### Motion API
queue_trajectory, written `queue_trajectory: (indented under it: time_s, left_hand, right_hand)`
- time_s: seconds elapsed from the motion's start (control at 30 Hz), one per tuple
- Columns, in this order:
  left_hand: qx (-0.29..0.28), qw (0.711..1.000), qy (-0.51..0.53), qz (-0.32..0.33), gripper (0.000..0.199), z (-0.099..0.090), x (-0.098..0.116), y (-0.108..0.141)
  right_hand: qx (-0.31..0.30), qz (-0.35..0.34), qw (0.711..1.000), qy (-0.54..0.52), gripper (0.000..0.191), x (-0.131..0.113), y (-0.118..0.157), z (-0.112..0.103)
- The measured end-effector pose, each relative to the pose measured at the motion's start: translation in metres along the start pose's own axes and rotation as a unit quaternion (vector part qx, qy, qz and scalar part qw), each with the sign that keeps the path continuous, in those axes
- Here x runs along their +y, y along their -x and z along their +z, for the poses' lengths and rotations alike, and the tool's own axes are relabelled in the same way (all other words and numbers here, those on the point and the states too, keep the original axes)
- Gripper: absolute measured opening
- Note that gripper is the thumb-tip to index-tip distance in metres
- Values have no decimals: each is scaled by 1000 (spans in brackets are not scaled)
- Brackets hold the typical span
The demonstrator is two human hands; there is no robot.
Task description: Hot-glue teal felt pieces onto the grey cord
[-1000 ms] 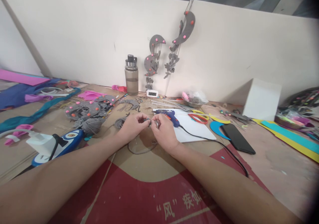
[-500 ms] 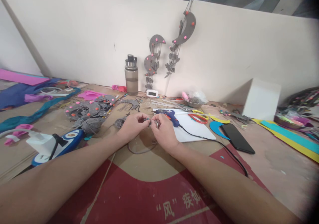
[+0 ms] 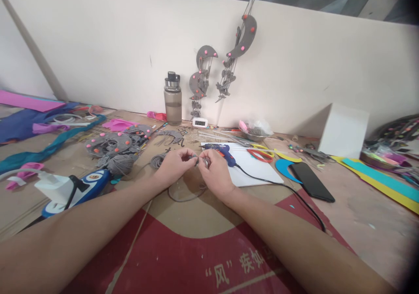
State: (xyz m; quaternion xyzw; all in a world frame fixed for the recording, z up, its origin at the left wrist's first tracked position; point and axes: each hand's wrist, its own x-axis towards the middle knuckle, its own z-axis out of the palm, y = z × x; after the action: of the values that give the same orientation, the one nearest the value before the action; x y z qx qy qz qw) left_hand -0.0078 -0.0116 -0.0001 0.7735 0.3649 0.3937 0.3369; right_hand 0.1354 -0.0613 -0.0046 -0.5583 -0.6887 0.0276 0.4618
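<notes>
The fingers hide most of the small grey piece (image 3: 197, 162), so which way it points and where its long axis runs cannot be told; the bit that shows lies in the gap between the two sets of fingertips. It looks dark grey with a faint bluish tint, its outline too small to make out. The person's left hand (image 3: 173, 166) and right hand (image 3: 216, 172) each hold it in a narrow pinch, thumb against fingers, above the brown and red cardboard (image 3: 183, 224). Below them a thin grey cord (image 3: 183, 201) curves in a loop sagging toward the person. A coil of grey cord (image 3: 157, 160) sits just beside the left hand. Just beyond the right hand a blue glue gun (image 3: 226, 153) has its nozzle toward the left, partly over a white board (image 3: 253, 175). Its black cable (image 3: 303, 199) trails right, passing near a blue crescent (image 3: 283, 168) and a phone (image 3: 312, 182).
</notes>
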Motion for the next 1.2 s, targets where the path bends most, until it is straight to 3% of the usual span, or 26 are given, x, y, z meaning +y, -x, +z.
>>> queue_trajectory:
  time_s: [1.2]
  left_hand:
    - [-2,1000,-2,7,18,0,-1,0]
  right_hand:
    - [-2,-3,1000,6,6,-2,0,-1]
